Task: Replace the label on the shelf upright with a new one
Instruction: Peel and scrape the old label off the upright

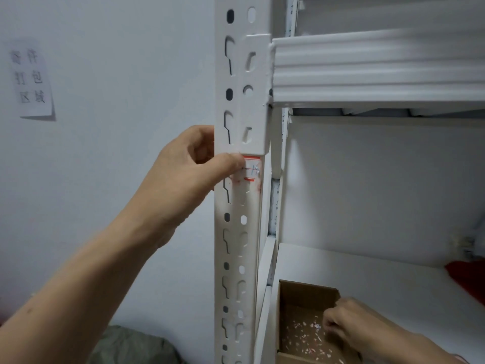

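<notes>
A white perforated shelf upright [237,245] runs top to bottom through the middle. A small white label with red bands [252,169] is stuck on it just below the beam bracket, with faint red residue under it. My left hand [194,166] grips the upright from the left, its thumb pressing on the label's left edge. My right hand [341,321] is low on the right, fingers curled over an open cardboard box [296,292] that holds several small paper scraps; whether it pinches anything is not visible.
A white shelf beam [367,72] crosses at the top right and a white shelf board [380,274] carries the box. A red object [469,279] lies at the far right. A paper sign [31,80] hangs on the left wall. Grey-green fabric [131,348] lies below.
</notes>
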